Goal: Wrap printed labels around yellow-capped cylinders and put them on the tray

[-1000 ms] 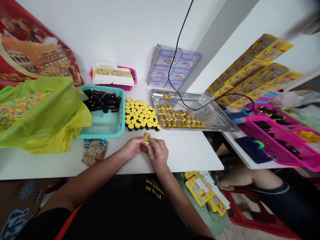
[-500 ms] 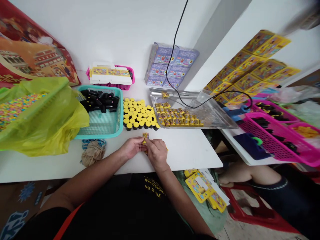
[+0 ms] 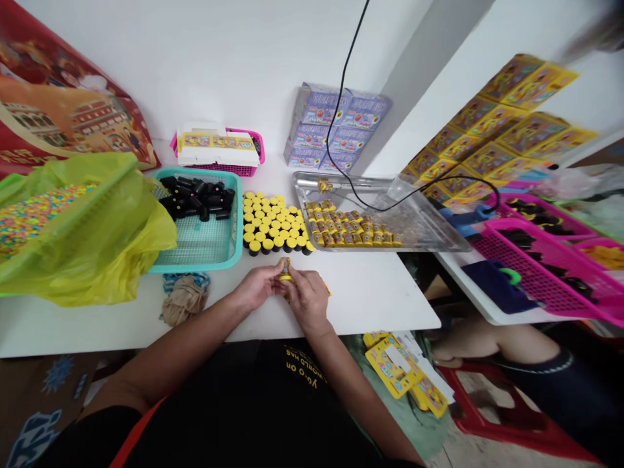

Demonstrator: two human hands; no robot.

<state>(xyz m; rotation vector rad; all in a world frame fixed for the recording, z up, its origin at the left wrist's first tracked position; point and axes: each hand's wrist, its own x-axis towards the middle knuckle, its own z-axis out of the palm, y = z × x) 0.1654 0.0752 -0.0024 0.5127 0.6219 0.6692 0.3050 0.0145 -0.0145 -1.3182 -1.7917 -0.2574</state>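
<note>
Pinching a small container (partly yellow), left hand and right hand share the grip.

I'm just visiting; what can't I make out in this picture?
All in the head view:
Small yellow item: partly hidden by the left hand and right hand.
Yellow pieces in the metal tray: print too small to read.
Red printed bag: cut off by the left edge.
Top-right object: blurred, cut off by the picture's edge.
</note>
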